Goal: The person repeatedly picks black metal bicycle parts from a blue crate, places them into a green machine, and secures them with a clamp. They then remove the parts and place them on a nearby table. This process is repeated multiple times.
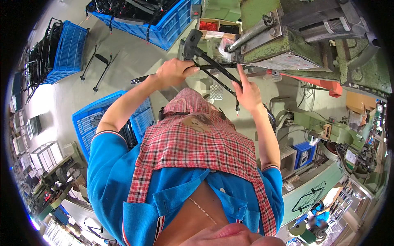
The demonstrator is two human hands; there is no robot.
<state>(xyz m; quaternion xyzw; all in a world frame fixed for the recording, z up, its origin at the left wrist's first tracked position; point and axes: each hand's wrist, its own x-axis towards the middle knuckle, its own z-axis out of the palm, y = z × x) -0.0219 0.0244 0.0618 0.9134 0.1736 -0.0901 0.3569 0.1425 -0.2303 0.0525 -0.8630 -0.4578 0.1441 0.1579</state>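
A black tubular metal frame with a broad flat end piece and thin legs is held out in front of me, against the front of a worn green machine. My left hand is closed round a black bar of it on the left. On the other side, my right hand holds a leg between thumb and fingers, its index finger stretched up beside the machine's working end. The exact contact between frame and machine is hidden by the fingers and the dark tool parts.
Blue crates filled with black frames stand at the far left, and another blue crate is close by my left arm. One similar frame lies on the floor. A parts box with red and black pieces sits beside the machine.
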